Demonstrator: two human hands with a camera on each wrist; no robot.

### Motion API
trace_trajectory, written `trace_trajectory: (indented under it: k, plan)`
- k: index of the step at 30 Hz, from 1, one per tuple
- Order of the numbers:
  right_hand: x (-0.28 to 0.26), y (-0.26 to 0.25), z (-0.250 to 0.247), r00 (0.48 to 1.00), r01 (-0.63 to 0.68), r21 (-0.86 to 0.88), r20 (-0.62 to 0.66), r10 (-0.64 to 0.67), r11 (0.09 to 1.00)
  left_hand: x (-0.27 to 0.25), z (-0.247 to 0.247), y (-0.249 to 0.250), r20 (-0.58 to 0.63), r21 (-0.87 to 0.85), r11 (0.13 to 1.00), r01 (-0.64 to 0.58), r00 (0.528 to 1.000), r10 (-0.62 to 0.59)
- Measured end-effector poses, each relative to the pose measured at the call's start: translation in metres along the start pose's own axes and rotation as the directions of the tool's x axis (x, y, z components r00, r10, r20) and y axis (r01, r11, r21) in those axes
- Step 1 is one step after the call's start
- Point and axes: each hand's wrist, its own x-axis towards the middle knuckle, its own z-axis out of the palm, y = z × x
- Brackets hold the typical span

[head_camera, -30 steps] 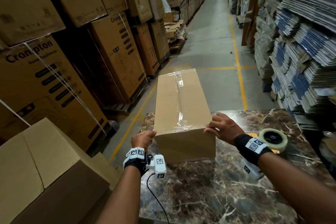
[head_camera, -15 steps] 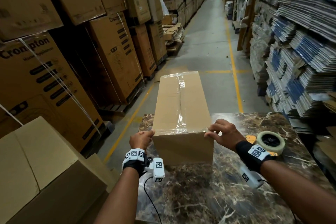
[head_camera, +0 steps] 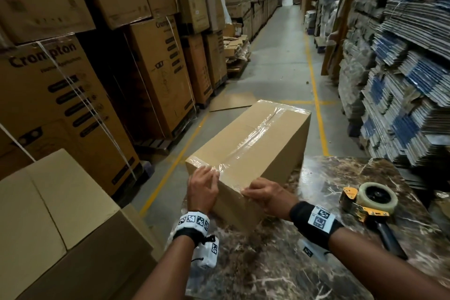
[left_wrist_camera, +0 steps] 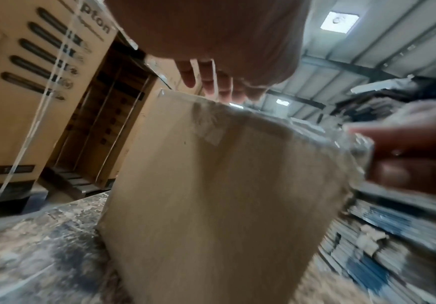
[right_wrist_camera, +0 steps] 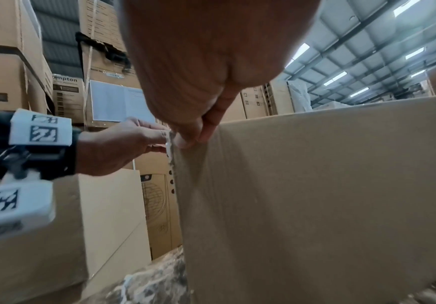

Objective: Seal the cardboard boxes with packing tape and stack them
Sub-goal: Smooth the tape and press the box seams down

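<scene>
Since a second ago, the cardboard box (head_camera: 246, 151) has swung from pointing straight away to lying at an angle, its far end off to the right, and both hands have shifted onto its near end face.

Nearest, two forearms reach in, each with a black wrist strap carrying a white coded tag. Below them lies a dark marble table (head_camera: 280, 265) with pale veins. The left hand (head_camera: 203, 190) rests against the near left part of the box's end, its fingers (left_wrist_camera: 206, 76) held straight and reaching over the top edge onto the clear packing tape (head_camera: 253, 136); it grips nothing. The right hand (head_camera: 265, 193), just beside the left, has its fingertips (right_wrist_camera: 196, 131) curled together at the near corner, pinching the tape's crinkled end against the cardboard.

To the right of the right hand, well apart from it, a tape dispenser (head_camera: 370, 204) with a yellow frame and black handle lies on the table. To the left of the left arm, lower down, stand plain cardboard boxes (head_camera: 56, 226).

Beyond the hands, the box sits with its near end on the table and its far end reaching past the table's edge. The tape runs along its top seam to the far end. Farther left rise stacks of printed cartons (head_camera: 60, 95), strapped with white bands. Farther right, piles of flattened cardboard (head_camera: 401, 85) line a concrete aisle (head_camera: 280, 51) marked with yellow lines.
</scene>
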Motion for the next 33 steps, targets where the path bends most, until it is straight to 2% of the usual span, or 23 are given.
trace_trajectory:
  k: [2,6,9,13,16,21,25,28,30,33]
  plan:
    - [0.005,0.003,-0.003,0.998,-0.014,-0.033,0.057,0.016,0.999,-0.01,0.003,0.001,0.056,-0.005,0.994,-0.114,0.992,0.114]
    - [0.008,0.013,-0.019,0.998,-0.057,-0.217,-0.003,0.058,0.975,-0.022,0.004,0.008,0.148,0.065,0.962,-0.265,0.956,0.253]
    - [0.008,0.03,-0.023,0.98,-0.185,-0.336,0.008,0.2,0.923,-0.022,0.002,0.011,0.146,0.094,0.952,-0.291,0.95,0.275]
    - [0.01,0.05,-0.028,0.918,-0.358,-0.417,0.006,0.396,0.835,-0.019,0.001,0.012,0.164,0.082,0.961,-0.263,0.955,0.248]
    - [0.012,0.053,-0.023,0.893,-0.407,-0.421,0.006,0.451,0.811,-0.013,-0.001,0.005,0.203,0.028,0.968,-0.25,0.95,0.239]
    - [0.023,0.04,-0.012,0.921,-0.376,-0.405,-0.063,0.384,0.834,-0.002,-0.019,-0.015,0.281,0.067,0.957,-0.281,0.926,0.252]
    - [0.033,0.028,-0.002,0.974,-0.226,-0.403,-0.077,0.213,0.887,0.011,-0.047,-0.047,0.39,0.183,0.938,-0.293,0.898,0.205]
    - [0.045,0.015,0.007,0.991,-0.134,-0.381,-0.07,0.116,0.915,0.023,-0.064,-0.064,0.426,0.21,0.933,-0.294,0.886,0.183]
    - [0.051,0.009,0.012,0.99,-0.141,-0.347,-0.062,0.127,0.927,0.029,-0.068,-0.068,0.371,0.192,0.948,-0.252,0.913,0.168]
    - [0.066,0.008,0.006,0.97,-0.242,-0.306,-0.046,0.24,0.921,0.041,-0.058,-0.045,0.198,0.19,0.974,-0.12,0.977,0.082]
